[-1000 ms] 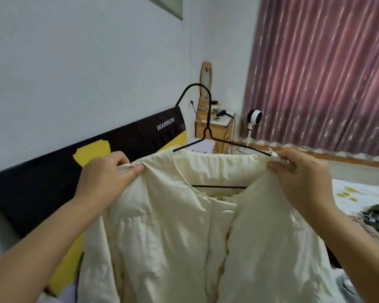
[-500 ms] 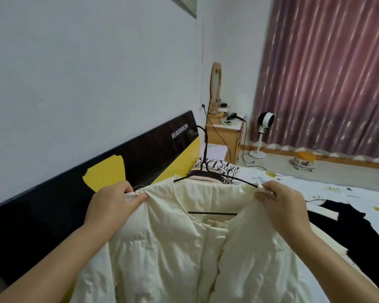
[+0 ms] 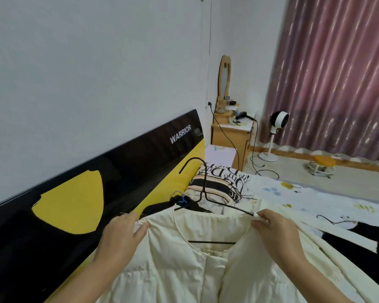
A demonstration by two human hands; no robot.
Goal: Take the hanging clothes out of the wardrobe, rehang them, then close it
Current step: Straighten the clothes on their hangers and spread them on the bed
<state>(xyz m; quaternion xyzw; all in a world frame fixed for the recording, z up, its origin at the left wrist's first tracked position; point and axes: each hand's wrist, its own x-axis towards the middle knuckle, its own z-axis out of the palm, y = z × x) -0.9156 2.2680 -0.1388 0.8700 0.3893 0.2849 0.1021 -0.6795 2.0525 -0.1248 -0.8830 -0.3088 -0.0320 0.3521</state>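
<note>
Head view, both grips pinching cream jacket (image 3: 184, 270) shoulders, wire hanger (image 3: 204, 193), patterned bed (image 3: 315, 197), maroon curtain (image 3: 337, 73)

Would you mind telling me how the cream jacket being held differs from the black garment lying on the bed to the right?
The cream jacket is pale and quilted; the black garment is dark, its texture unclear. The cream jacket sits on a black wire hanger; no hanger shows on the black garment. The left hand and right hand grip the cream jacket's shoulders; the black garment lies untouched on the bed sheet. Both are clothing.
</note>
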